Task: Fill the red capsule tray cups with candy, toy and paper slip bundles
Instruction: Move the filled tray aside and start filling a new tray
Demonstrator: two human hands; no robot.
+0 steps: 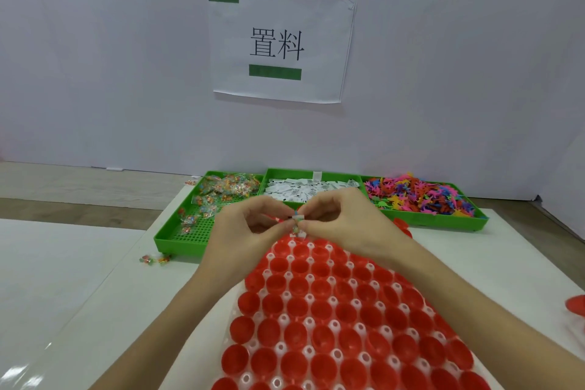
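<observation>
The red capsule tray (332, 310) with many round cups lies on the white table in front of me. Above its far edge, my left hand (243, 231) and my right hand (345, 225) meet and together pinch a small bundle (297, 222) of a white paper slip with bits of colour in it. Behind the hands stand three green bins: wrapped candies (221, 188) on the left, white paper slips (311, 189) in the middle, colourful plastic toys (421, 195) on the right. The visible cups look empty.
A few loose candies (155, 260) lie on the table by the left bin's front corner. A red piece (576, 304) shows at the right edge. A paper sign (278, 44) hangs on the white wall behind the bins.
</observation>
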